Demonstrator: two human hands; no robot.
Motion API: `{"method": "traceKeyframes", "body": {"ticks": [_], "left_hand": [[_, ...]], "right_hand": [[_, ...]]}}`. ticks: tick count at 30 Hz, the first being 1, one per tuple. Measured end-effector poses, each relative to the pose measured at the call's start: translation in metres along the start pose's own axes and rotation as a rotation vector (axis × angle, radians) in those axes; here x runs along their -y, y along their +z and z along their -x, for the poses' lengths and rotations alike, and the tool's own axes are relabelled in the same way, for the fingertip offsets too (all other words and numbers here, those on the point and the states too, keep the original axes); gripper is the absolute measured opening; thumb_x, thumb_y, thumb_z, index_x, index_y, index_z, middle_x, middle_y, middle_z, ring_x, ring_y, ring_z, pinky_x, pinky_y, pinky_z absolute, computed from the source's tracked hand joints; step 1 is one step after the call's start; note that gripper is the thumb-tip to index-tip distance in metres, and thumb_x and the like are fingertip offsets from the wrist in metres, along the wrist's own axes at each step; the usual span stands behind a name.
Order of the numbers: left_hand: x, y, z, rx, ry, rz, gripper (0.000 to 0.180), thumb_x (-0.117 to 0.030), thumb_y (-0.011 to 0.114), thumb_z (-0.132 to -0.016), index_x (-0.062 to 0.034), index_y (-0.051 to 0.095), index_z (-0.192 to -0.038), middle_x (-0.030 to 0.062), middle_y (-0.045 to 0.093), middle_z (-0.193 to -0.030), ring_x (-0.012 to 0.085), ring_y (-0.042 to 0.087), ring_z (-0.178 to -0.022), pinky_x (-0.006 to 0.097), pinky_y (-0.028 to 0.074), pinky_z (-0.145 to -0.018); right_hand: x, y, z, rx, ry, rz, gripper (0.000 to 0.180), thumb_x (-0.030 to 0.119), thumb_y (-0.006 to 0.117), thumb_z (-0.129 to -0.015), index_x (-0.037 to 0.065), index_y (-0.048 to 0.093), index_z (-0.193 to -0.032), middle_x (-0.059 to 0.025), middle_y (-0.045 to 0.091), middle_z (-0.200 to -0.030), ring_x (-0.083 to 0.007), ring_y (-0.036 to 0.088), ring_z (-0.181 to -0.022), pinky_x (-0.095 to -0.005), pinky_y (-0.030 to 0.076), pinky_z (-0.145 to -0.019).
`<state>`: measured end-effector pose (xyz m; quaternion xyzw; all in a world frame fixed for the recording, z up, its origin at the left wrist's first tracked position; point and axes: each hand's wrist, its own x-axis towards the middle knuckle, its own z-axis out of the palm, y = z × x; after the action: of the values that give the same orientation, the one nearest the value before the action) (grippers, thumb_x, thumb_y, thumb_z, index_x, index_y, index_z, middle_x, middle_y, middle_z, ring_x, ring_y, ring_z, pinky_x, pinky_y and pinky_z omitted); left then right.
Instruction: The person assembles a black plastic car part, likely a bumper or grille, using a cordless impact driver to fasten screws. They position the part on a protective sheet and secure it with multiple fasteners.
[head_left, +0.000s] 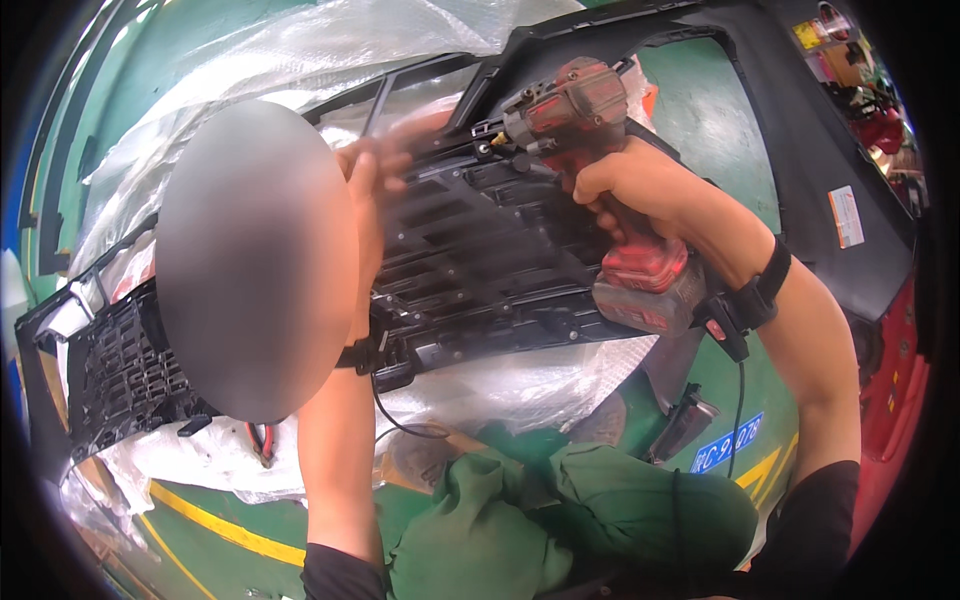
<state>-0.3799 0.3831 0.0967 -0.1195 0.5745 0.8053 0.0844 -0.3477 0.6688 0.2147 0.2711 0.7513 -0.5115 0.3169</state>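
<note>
My right hand (620, 185) is wrapped round the pistol grip of a red and black cordless power tool (575, 105), whose battery pack hangs toward me. The tool's nose points left, over the upper part of a large black ribbed plastic panel (470, 240). My left hand (366, 195) is over the panel's middle, left of the tool's nose. Motion smears its fingers, and a blurred grey oval hides part of that area, so any small thing in them cannot be made out. A black strap with a small device circles each of my wrists.
Clear plastic wrap (520, 385) lies under and around the panel. A big black frame-like part (790, 130) extends to the right. Red-handled pliers (260, 442) lie at lower left. On the green floor are a blue plate (728, 443) and yellow lines (230, 525).
</note>
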Motion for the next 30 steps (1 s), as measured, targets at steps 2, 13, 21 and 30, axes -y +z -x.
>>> {"method": "traceKeyframes", "body": {"ticks": [2, 13, 21, 30], "left_hand": [[0.0, -0.013, 0.014, -0.052, -0.012, 0.005, 0.027, -0.012, 0.056, -0.11, 0.0073, 0.06, -0.129, 0.0146, 0.07, -0.114, 0.0196, 0.072, -0.097, 0.026, 0.055, -0.072], [-0.002, -0.059, 0.036, -0.191, -0.138, -0.134, 0.029, -0.015, 0.051, -0.106, 0.003, 0.067, -0.124, -0.0017, 0.054, -0.084, 0.0075, 0.05, -0.068, 0.024, 0.038, -0.057], [0.01, -0.065, 0.041, -0.125, -0.137, -0.108, 0.03, -0.007, 0.052, -0.108, 0.0041, 0.062, -0.133, 0.0042, 0.068, -0.103, 0.0098, 0.062, -0.08, 0.022, 0.046, -0.065], [0.003, -0.034, 0.045, -0.024, -0.042, -0.305, 0.034, -0.017, 0.059, -0.108, 0.0041, 0.058, -0.135, 0.0107, 0.073, -0.108, 0.0102, 0.065, -0.08, 0.023, 0.048, -0.067]], "right_hand": [[0.001, 0.002, 0.003, 0.03, 0.002, -0.013, 0.011, 0.008, 0.068, -0.077, 0.0, 0.061, -0.076, -0.0079, 0.058, -0.068, -0.0177, 0.058, -0.055, -0.0339, 0.047, -0.046], [0.008, -0.004, 0.008, 0.118, 0.156, -0.277, 0.012, 0.013, 0.068, -0.087, 0.004, 0.065, -0.094, -0.0021, 0.057, -0.072, -0.0119, 0.055, -0.056, -0.0311, 0.048, -0.051], [-0.014, -0.013, 0.009, 0.155, 0.197, -0.474, 0.023, 0.015, 0.064, -0.09, 0.003, 0.065, -0.109, -0.0013, 0.057, -0.074, -0.0115, 0.054, -0.057, -0.0316, 0.047, -0.053], [-0.079, -0.022, 0.081, 0.276, 0.053, -0.957, 0.037, 0.014, 0.063, -0.088, -0.001, 0.061, -0.121, -0.0037, 0.054, -0.072, -0.0156, 0.054, -0.061, -0.0373, 0.05, -0.059]]}}
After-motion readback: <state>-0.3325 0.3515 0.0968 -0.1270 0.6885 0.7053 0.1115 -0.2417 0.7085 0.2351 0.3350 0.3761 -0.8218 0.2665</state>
